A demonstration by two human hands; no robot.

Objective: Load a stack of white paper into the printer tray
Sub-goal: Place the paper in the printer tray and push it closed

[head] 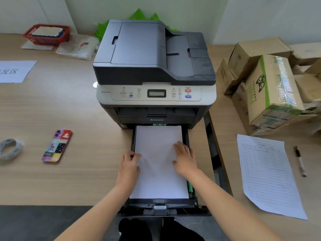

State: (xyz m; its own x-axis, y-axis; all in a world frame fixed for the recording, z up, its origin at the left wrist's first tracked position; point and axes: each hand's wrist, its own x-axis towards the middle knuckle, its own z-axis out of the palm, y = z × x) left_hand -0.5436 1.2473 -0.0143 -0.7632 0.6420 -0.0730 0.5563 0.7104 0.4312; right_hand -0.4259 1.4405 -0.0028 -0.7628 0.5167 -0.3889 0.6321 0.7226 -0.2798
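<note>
The white paper stack (159,162) lies flat in the pulled-out printer tray (161,206), near of the printer (154,70). The left hand (129,165) rests on the stack's left edge, fingers curled at that edge. The right hand (185,160) lies flat and spread on its right side. A phone (57,145) sits well left on the table (69,171).

Paper (159,160) in tray (161,205) before printer (154,66); phone (56,145) left, form (267,173) right (boxes (265,84) behind).

bare forearms, dark trousers (161,230)
</note>
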